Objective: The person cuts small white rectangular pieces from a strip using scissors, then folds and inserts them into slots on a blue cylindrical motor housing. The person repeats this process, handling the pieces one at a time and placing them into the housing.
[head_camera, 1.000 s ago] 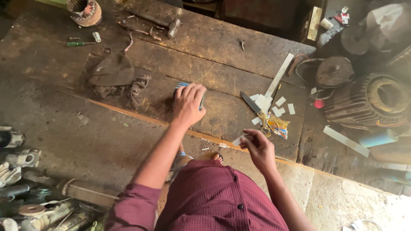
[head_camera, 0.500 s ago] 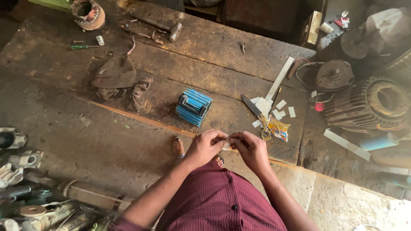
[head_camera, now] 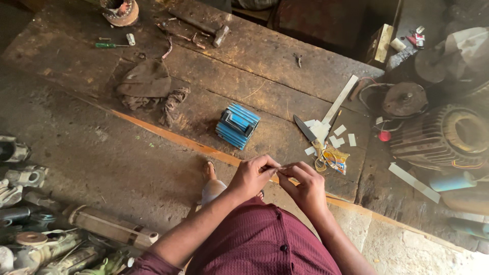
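Observation:
My left hand (head_camera: 253, 175) and my right hand (head_camera: 304, 184) meet close to my body, above the front edge of a worn wooden bench (head_camera: 244, 71). Both pinch the same small pale strip (head_camera: 281, 166) between fingertips. A blue ribbed block (head_camera: 237, 125) rests on the bench just beyond my hands, untouched. To its right lie scissors (head_camera: 315, 144), several small white paper pieces (head_camera: 340, 130) and a long white strip (head_camera: 339, 100).
A dirty rag (head_camera: 147, 84), a hammer (head_camera: 201, 26), a green screwdriver (head_camera: 111, 45) and a round metal part (head_camera: 120, 8) lie on the bench's far left. Electric motors (head_camera: 448, 137) stand at the right. Metal parts (head_camera: 30, 224) are piled on the floor at lower left.
My left hand left the blue block and came back toward my body. It joined the right hand, and both now hold the small pale strip.

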